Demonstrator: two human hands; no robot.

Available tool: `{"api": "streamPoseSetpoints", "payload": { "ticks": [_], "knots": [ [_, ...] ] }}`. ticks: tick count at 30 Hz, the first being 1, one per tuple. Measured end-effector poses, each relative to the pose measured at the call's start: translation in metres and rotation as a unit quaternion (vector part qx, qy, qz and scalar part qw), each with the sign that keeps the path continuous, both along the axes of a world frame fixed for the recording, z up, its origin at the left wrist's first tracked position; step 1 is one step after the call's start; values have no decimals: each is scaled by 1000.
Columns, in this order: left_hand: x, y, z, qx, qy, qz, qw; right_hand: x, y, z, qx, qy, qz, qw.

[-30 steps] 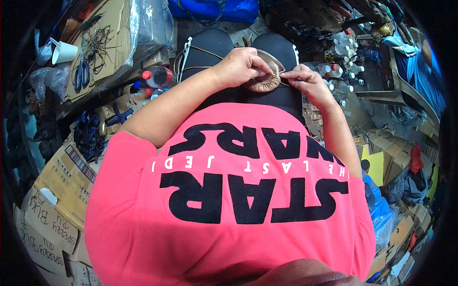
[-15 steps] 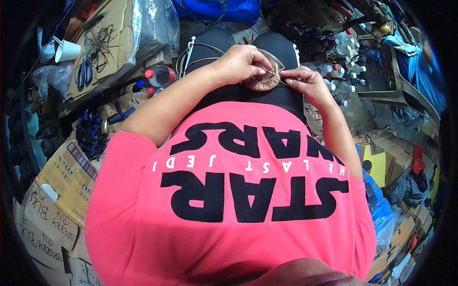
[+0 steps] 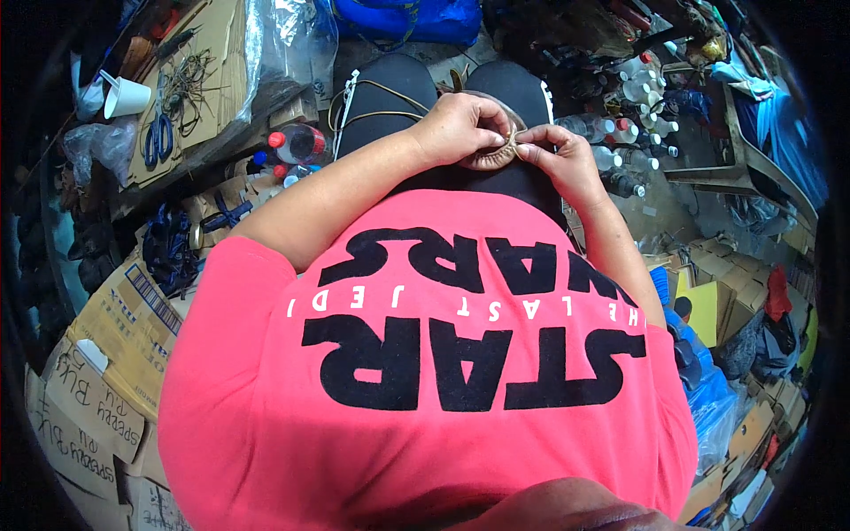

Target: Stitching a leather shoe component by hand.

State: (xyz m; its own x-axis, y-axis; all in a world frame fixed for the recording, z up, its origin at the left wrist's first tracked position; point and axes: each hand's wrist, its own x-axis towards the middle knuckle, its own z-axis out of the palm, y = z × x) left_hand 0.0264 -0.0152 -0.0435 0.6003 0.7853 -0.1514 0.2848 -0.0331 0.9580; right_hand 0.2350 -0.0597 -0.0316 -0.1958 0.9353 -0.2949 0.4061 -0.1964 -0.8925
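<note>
**Two hands close on a small woven ring over the lap**

Two hands meet above the knees, where a person in a pink shirt works a small tan woven ring (image 3: 492, 152). The left hand (image 3: 456, 128) has a narrow grip, fingertips pinched onto the ring's near left rim; the right hand (image 3: 560, 157) pinches the right edge, thumb and forefinger tight on a strand. The ring lies between the two grips, touching both, with most of its arc just beyond the fingertips over the black trousers (image 3: 390, 93). To do this well, it seems best to keep one grip steady as an anchor and pull the strand snug with the other. A red-capped bottle (image 3: 297, 142) lies well left of the grips.
</note>
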Motion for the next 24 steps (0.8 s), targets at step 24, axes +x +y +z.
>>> {"api": "streamPoseSetpoints", "payload": {
  "ticks": [24],
  "knots": [
    [-12,4,-6,1,-7,-3,1000,5,3,9,49,8,61,997]
  ]
}}
